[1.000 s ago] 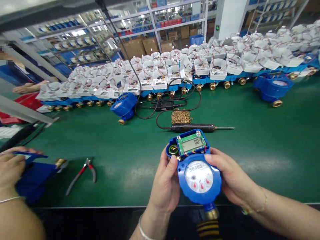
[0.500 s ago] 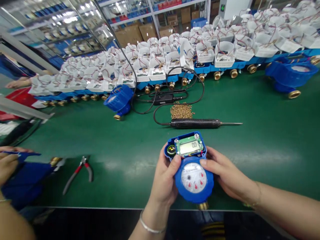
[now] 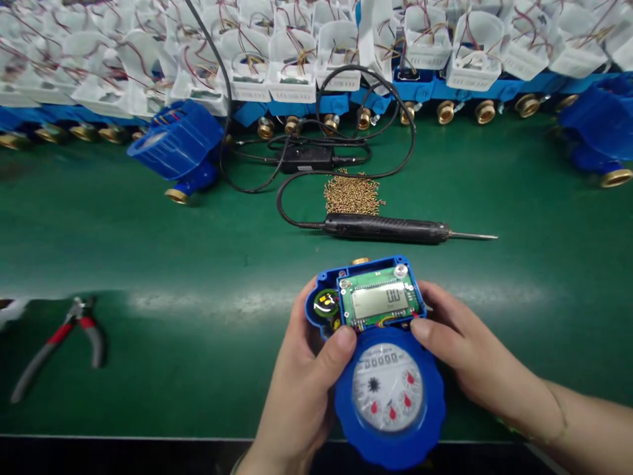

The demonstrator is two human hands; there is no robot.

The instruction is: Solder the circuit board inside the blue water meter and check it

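Between both hands I hold a blue water meter [image 3: 390, 369] at the front edge of the bench, its round dial facing up. Above the dial its open housing shows a green circuit board with a lit LCD screen [image 3: 380, 301] and a round black part at the left. My left hand [image 3: 314, 366] wraps the meter's left side, thumb near the dial's upper left. Around the right side closes my right hand [image 3: 459, 349], its thumb by the board's lower right corner. Beyond the meter lies a black electric screwdriver [image 3: 388, 228], its shaft pointing right.
Small brass screws [image 3: 351, 194] are heaped behind the screwdriver, near a black cable and adapter [image 3: 306, 158]. Red-and-grey pliers [image 3: 64, 336] lie at left. Two more blue meters stand at left [image 3: 180, 148] and right [image 3: 601, 128]. Rows of meters with white wired housings [image 3: 291, 66] line the back.
My view has dipped and come closer to the bench, so the shelves and the neighbouring person's hands have left the picture. Both hands keep hold of the water meter.
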